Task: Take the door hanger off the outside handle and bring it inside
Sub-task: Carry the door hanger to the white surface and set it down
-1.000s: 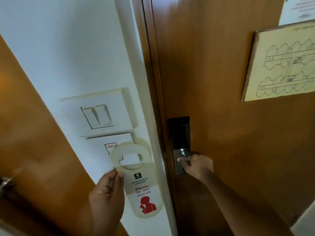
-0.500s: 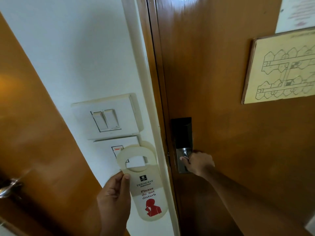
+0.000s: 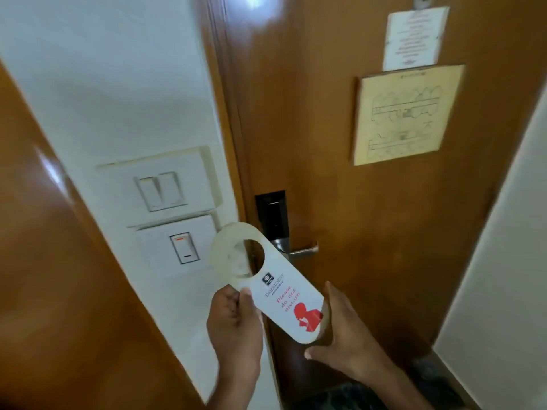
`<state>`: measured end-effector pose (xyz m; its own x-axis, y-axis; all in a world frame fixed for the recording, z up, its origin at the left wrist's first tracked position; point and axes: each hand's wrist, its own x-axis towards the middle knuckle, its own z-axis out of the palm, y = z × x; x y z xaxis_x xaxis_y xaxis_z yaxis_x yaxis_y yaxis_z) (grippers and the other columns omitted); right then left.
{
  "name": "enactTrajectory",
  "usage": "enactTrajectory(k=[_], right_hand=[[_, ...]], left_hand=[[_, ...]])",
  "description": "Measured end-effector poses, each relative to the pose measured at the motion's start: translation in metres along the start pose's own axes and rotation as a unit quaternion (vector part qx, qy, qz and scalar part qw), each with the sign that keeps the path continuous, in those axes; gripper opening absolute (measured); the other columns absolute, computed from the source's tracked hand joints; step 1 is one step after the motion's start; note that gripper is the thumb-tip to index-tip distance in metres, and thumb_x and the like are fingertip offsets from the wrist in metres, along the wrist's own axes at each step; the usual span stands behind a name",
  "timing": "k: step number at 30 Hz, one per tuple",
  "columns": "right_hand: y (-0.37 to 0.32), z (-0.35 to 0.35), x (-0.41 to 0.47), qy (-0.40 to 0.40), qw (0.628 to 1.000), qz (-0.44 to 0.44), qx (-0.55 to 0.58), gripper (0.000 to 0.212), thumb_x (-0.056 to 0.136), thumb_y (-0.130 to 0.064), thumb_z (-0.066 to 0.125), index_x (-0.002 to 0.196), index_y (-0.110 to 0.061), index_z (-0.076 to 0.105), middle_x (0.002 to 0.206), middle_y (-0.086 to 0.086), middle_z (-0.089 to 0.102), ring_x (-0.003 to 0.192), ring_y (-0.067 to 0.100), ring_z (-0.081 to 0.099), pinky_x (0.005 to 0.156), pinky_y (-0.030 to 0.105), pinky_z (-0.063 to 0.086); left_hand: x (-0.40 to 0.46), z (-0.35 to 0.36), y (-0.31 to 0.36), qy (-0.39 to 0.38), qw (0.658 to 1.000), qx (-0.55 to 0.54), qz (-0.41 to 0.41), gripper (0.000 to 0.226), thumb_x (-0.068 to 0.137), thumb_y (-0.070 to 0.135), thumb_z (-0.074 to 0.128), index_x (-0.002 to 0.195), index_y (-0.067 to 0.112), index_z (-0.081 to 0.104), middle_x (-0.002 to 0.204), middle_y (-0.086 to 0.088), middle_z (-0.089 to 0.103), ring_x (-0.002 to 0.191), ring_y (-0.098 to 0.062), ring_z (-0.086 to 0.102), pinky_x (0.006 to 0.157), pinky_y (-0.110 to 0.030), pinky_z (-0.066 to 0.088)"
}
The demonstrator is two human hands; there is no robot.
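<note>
The door hanger is a white card with a round hole, red "Please do not disturb" text and a red figure. It is tilted, hole end up and to the left, in front of the closed wooden door. My left hand pinches its left edge below the hole. My right hand cups its lower right end from behind. The metal lever handle on the door's dark lock plate stands free just above the hanger.
Wall switches and a second switch plate sit on the white wall left of the door frame. A framed floor plan and a paper notice hang on the door. Another wooden panel fills the left edge.
My right hand has let go of the door handle and come down to the hanger's lower end. The hanger has tilted and shifted right, in front of the door. The view has pulled back.
</note>
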<state>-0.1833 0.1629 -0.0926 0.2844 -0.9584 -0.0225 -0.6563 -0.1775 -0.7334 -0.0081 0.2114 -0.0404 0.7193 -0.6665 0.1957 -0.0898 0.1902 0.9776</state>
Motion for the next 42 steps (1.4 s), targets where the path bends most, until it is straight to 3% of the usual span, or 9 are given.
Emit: enactTrajectory(k=[2, 6, 10, 13, 16, 21, 26, 35, 42], right_hand=[[0.004, -0.016, -0.021, 0.069, 0.997, 0.035, 0.017, 0.122, 0.067, -0.043, 0.094, 0.156, -0.035, 0.011, 0.15, -0.012, 0.04, 0.129, 0.006, 0.044, 0.102, 0.037, 0.051], [0.048, -0.066, -0.075, 0.151, 0.981, 0.12, -0.007, 0.105, 0.069, -0.04, 0.092, 0.151, -0.036, 0.025, 0.14, -0.015, 0.049, 0.114, 0.009, 0.055, 0.084, 0.03, 0.059], [0.105, -0.118, -0.152, 0.169, 0.962, 0.206, -0.063, 0.099, 0.069, -0.039, 0.088, 0.146, -0.04, 0.027, 0.139, -0.013, 0.051, 0.107, 0.014, 0.059, 0.081, 0.034, 0.064], [0.154, -0.153, -0.229, 0.191, 0.94, 0.274, -0.067, 0.108, 0.069, -0.046, 0.087, 0.152, -0.04, 0.019, 0.15, -0.009, 0.045, 0.116, 0.013, 0.056, 0.089, 0.034, 0.06], [0.205, -0.174, -0.301, 0.221, 0.917, 0.33, -0.045, 0.11, 0.061, -0.06, 0.083, 0.148, -0.037, 0.021, 0.134, -0.008, 0.057, 0.108, 0.014, 0.062, 0.09, 0.036, 0.06], [0.301, -0.191, -0.387, 0.257, 0.879, 0.402, -0.027, 0.052, 0.071, -0.029, 0.076, 0.11, -0.039, 0.044, 0.107, -0.008, 0.06, 0.089, 0.015, 0.063, 0.068, 0.03, 0.058], [0.426, -0.186, -0.46, 0.26, 0.832, 0.488, -0.031, 0.08, 0.078, -0.019, 0.079, 0.144, -0.028, 0.034, 0.133, 0.002, 0.054, 0.112, 0.02, 0.054, 0.09, 0.039, 0.055], [0.624, -0.091, -0.511, 0.158, 0.765, 0.624, -0.001, 0.088, 0.077, -0.017, 0.085, 0.145, -0.021, 0.03, 0.134, 0.01, 0.049, 0.12, 0.027, 0.05, 0.091, 0.042, 0.055], [0.7, -0.045, -0.513, 0.108, 0.724, 0.681, 0.005, 0.081, 0.081, -0.016, 0.082, 0.143, -0.021, 0.03, 0.13, 0.015, 0.041, 0.117, 0.03, 0.047, 0.091, 0.044, 0.053]], left_hand=[[-0.019, 0.024, -0.005, -0.029, 0.997, -0.062, -0.044, 0.016, 0.095, 0.018, 0.059, 0.083, 0.028, 0.066, 0.088, 0.002, 0.078, 0.083, -0.007, 0.073, 0.065, -0.027, 0.055], [-0.063, 0.071, -0.017, -0.185, 0.968, -0.106, -0.134, 0.012, 0.094, 0.016, 0.063, 0.104, 0.022, 0.067, 0.099, 0.01, 0.079, 0.096, -0.003, 0.072, 0.067, -0.021, 0.056], [-0.091, 0.107, -0.027, -0.335, 0.938, -0.021, -0.082, 0.054, 0.088, 0.006, 0.068, 0.135, 0.024, 0.051, 0.119, 0.009, 0.069, 0.094, -0.009, 0.073, 0.07, -0.02, 0.057], [-0.12, 0.144, -0.04, -0.536, 0.839, 0.087, -0.02, 0.097, 0.082, 0.005, 0.075, 0.155, 0.035, 0.018, 0.124, 0.018, 0.055, 0.094, 0.002, 0.065, 0.065, -0.009, 0.051], [-0.175, 0.188, -0.054, -0.685, 0.705, 0.176, 0.039, 0.11, 0.074, 0.001, 0.08, 0.156, 0.036, 0.015, 0.136, 0.009, 0.036, 0.103, -0.006, 0.061, 0.073, -0.01, 0.054], [-0.306, 0.264, -0.09, -0.731, 0.632, 0.222, 0.133, 0.094, 0.076, -0.004, 0.076, 0.15, 0.036, 0.035, 0.122, 0.008, 0.044, 0.102, -0.013, 0.062, 0.074, -0.009, 0.053], [-0.444, 0.324, -0.168, -0.758, 0.581, 0.27, 0.126, 0.084, 0.072, 0.005, 0.081, 0.139, 0.039, 0.045, 0.12, 0.01, 0.051, 0.111, -0.015, 0.06, 0.087, -0.038, 0.059], [-0.589, 0.366, -0.354, -0.785, 0.452, 0.393, 0.158, 0.082, 0.069, 0.017, 0.082, 0.137, 0.037, 0.039, 0.126, 0.004, 0.059, 0.114, -0.021, 0.058, 0.085, -0.039, 0.057], [-0.637, 0.386, -0.438, -0.811, 0.341, 0.433, 0.195, 0.082, 0.065, 0.023, 0.086, 0.132, 0.028, 0.04, 0.122, -0.001, 0.061, 0.107, -0.024, 0.061, 0.082, -0.045, 0.058]])
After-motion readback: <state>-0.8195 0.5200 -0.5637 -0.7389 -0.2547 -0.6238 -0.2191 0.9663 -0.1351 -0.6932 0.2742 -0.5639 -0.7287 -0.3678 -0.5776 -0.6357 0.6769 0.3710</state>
